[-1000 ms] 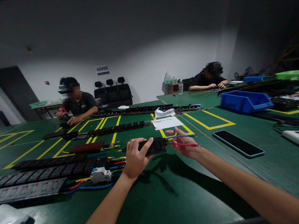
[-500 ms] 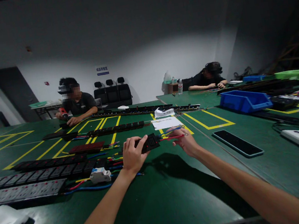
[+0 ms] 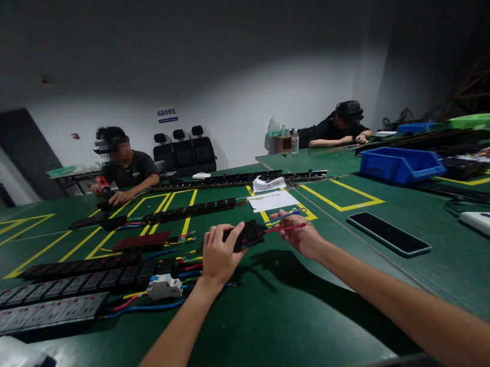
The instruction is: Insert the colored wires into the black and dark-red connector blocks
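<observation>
Over the front of the green worktop, just nearer me than the white paper, I have the black socket module in my left hand, closed over it with the thumb on top. Its body looks light and stiff, probably a bit slick, so the casing's long edges seem the place to hold; the coloured wires should bend easily. My right hand is half curled and narrow beside them; whether its fingers pinch one, I can't tell.
</observation>
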Demonstrator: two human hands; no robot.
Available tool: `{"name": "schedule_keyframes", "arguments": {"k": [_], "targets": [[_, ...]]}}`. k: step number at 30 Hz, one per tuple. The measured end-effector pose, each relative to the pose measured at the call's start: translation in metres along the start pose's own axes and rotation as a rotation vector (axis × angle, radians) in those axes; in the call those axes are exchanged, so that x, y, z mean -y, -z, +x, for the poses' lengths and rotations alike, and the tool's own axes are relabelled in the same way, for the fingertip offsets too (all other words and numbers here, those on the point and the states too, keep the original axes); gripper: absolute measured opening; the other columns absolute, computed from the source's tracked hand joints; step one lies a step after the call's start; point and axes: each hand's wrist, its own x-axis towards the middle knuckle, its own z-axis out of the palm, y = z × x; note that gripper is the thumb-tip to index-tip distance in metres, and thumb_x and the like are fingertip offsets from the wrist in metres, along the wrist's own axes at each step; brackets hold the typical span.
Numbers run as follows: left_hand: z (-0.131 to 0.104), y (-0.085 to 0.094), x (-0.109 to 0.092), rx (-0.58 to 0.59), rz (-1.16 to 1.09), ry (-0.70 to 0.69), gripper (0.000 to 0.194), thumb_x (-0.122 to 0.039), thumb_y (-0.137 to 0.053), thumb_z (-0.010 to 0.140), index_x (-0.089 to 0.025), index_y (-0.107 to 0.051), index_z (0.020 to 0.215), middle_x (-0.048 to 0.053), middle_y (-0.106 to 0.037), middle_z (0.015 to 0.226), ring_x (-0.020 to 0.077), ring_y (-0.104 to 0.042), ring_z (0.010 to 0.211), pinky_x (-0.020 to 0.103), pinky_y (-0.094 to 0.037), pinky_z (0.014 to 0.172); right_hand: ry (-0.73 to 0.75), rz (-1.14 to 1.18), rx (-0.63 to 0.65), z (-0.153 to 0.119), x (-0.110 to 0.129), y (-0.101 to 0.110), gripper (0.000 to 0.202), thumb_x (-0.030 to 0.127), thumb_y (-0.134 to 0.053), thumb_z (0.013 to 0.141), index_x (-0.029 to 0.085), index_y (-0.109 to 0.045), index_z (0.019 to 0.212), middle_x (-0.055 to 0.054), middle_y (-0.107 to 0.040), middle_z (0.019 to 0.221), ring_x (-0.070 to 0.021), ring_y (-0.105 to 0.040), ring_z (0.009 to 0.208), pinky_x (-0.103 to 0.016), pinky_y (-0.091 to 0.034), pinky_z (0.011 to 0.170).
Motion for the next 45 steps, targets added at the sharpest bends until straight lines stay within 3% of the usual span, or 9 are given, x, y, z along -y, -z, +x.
{"name": "schedule_keyframes", "arguments": {"k": [6,10,15,22,28,33,35,38,45], "targets": [[0.000,-0.001,0.001,-0.008,0.010,0.044,0.052,-0.033,-0.078,0.081,-0.024,-0.063,0.130,0.009,-0.062,0.108,0.0263,-0.055,0.099,0.039,-0.047,0.087,-0.096,-0.009,-0.010,-0.002,0.003,-0.006,0.015,0.031,-0.067,0.089,0.019,-0.063,0.082,-0.002,-0.071,0.072,-0.0104,-0.062,0.053,-0.018,-0.045,0.041],[0.000,-0.001,0.001,0.005,0.009,0.047,0.052,-0.034,-0.078,0.081,-0.023,-0.063,0.130,0.009,-0.061,0.108,0.0262,-0.055,0.099,0.040,-0.047,0.087,-0.162,-0.031,0.010,-0.006,0.002,-0.008,0.018,0.032,-0.058,0.095,0.019,-0.063,0.083,-0.001,-0.071,0.076,-0.0101,-0.062,0.056,-0.018,-0.043,0.042],[0.000,-0.001,0.001,0.007,0.005,0.050,0.052,-0.034,-0.077,0.082,-0.024,-0.063,0.130,0.009,-0.062,0.107,0.0263,-0.056,0.099,0.039,-0.047,0.085,-0.122,-0.082,0.051,-0.006,-0.003,-0.006,0.016,0.031,-0.057,0.094,0.019,-0.064,0.085,-0.003,-0.073,0.080,-0.0113,-0.063,0.059,-0.018,-0.043,0.044],[0.000,-0.001,0.003,0.013,-0.023,-0.006,0.050,-0.031,-0.076,0.083,-0.022,-0.063,0.131,0.009,-0.063,0.108,0.0259,-0.056,0.100,0.038,-0.046,0.085,-0.029,-0.145,0.000,-0.005,-0.006,-0.005,0.024,0.034,-0.077,0.082,0.019,-0.060,0.075,0.001,-0.065,0.064,-0.0097,-0.056,0.051,-0.017,-0.039,0.039],[-0.001,-0.001,0.002,0.005,-0.030,-0.015,0.052,-0.030,-0.076,0.083,-0.024,-0.062,0.132,0.009,-0.063,0.109,0.0258,-0.056,0.101,0.038,-0.046,0.086,0.003,-0.164,0.006,-0.005,-0.006,-0.005,0.028,0.037,-0.081,0.078,0.019,-0.060,0.074,0.004,-0.057,0.056,-0.0080,-0.049,0.045,-0.017,-0.035,0.037],[-0.001,-0.002,0.004,-0.005,0.014,0.047,0.052,-0.032,-0.077,0.081,-0.024,-0.063,0.131,0.010,-0.062,0.109,0.0268,-0.056,0.101,0.040,-0.047,0.087,-0.025,-0.172,-0.006,-0.007,-0.003,-0.008,0.015,0.032,-0.070,0.083,0.019,-0.064,0.081,0.000,-0.066,0.066,-0.0094,-0.055,0.051,-0.017,-0.038,0.039],[0.000,-0.002,0.004,-0.015,0.030,0.072,0.050,-0.032,-0.077,0.082,-0.024,-0.064,0.130,0.009,-0.062,0.108,0.0267,-0.056,0.100,0.040,-0.047,0.088,-0.041,-0.180,0.044,-0.009,-0.002,-0.009,0.008,0.026,-0.068,0.081,0.019,-0.066,0.084,-0.002,-0.070,0.074,-0.0102,-0.059,0.055,-0.017,-0.040,0.041],[0.000,-0.001,0.004,-0.019,0.046,0.099,0.049,-0.033,-0.077,0.082,-0.024,-0.064,0.129,0.009,-0.062,0.107,0.0264,-0.056,0.099,0.039,-0.047,0.087,-0.019,-0.215,0.111,-0.012,-0.001,-0.009,0.015,0.017,-0.069,0.074,0.019,-0.070,0.089,-0.003,-0.072,0.083,-0.0104,-0.060,0.061,-0.016,-0.042,0.043],[0.001,0.000,0.003,-0.012,0.056,0.109,0.050,-0.033,-0.078,0.081,-0.025,-0.064,0.129,0.009,-0.062,0.107,0.0264,-0.056,0.098,0.039,-0.046,0.088,0.036,-0.243,0.143,-0.012,-0.002,-0.008,0.028,0.044,-0.074,0.083,0.017,-0.073,0.090,-0.007,-0.072,0.087,-0.0128,-0.062,0.066,-0.017,-0.044,0.043]]}}
